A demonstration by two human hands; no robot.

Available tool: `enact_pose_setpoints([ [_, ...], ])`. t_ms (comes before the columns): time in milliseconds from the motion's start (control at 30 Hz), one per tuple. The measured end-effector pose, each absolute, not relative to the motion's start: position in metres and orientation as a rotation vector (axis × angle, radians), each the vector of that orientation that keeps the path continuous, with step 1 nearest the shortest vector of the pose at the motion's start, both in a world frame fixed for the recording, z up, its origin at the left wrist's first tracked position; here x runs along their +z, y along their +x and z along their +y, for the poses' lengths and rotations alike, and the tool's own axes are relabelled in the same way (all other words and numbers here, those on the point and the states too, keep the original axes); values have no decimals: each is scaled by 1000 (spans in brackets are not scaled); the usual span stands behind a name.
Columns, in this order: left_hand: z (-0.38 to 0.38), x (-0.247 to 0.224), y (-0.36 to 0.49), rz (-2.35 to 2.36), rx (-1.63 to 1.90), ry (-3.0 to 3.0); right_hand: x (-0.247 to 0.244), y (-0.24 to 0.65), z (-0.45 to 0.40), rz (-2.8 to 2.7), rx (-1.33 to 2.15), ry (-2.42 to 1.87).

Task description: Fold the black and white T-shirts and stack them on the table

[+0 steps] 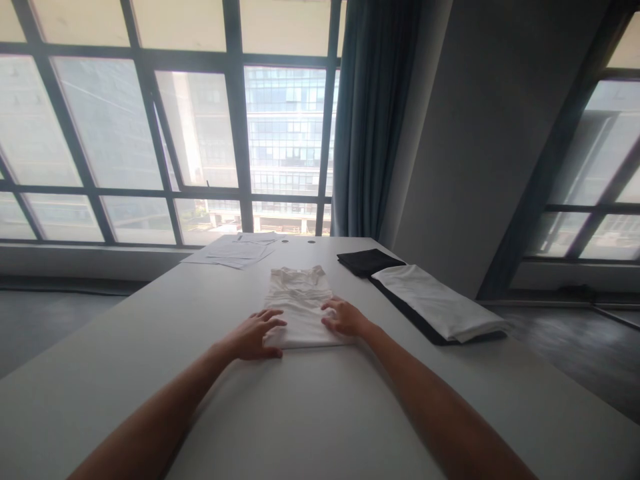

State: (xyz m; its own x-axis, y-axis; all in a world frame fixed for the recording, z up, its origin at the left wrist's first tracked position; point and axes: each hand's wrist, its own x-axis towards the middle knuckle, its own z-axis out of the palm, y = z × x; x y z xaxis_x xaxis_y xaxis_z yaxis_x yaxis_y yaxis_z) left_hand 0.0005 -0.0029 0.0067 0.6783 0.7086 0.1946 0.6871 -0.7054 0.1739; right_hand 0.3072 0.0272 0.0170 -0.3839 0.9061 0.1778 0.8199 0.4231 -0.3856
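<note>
A folded white garment [300,313] lies flat on the white table [310,413], its collar end pointing away from me. My left hand [257,335] rests at its left edge, fingers apart, with the thumb near the lower left corner. On the right edge of the garment lies my right hand [344,317], its fingers spread and slightly curled over the cloth. Neither hand grips anything.
To the right, a folded white cloth [440,303] lies on a black one, beside a folded black cloth [370,261]. Sheets of paper [237,252] lie at the table's far left. Windows and a dark curtain [373,120] stand behind.
</note>
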Motion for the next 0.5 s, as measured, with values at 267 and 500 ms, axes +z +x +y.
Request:
enact_pose_setpoints([
  [267, -11, 9, 25, 1371, 605, 2850, 37, 303, 16, -2617, 595, -1333],
  [500, 2, 1, 8, 1259, 665, 2758, 43, 294, 8, -2548, 122, -1533],
])
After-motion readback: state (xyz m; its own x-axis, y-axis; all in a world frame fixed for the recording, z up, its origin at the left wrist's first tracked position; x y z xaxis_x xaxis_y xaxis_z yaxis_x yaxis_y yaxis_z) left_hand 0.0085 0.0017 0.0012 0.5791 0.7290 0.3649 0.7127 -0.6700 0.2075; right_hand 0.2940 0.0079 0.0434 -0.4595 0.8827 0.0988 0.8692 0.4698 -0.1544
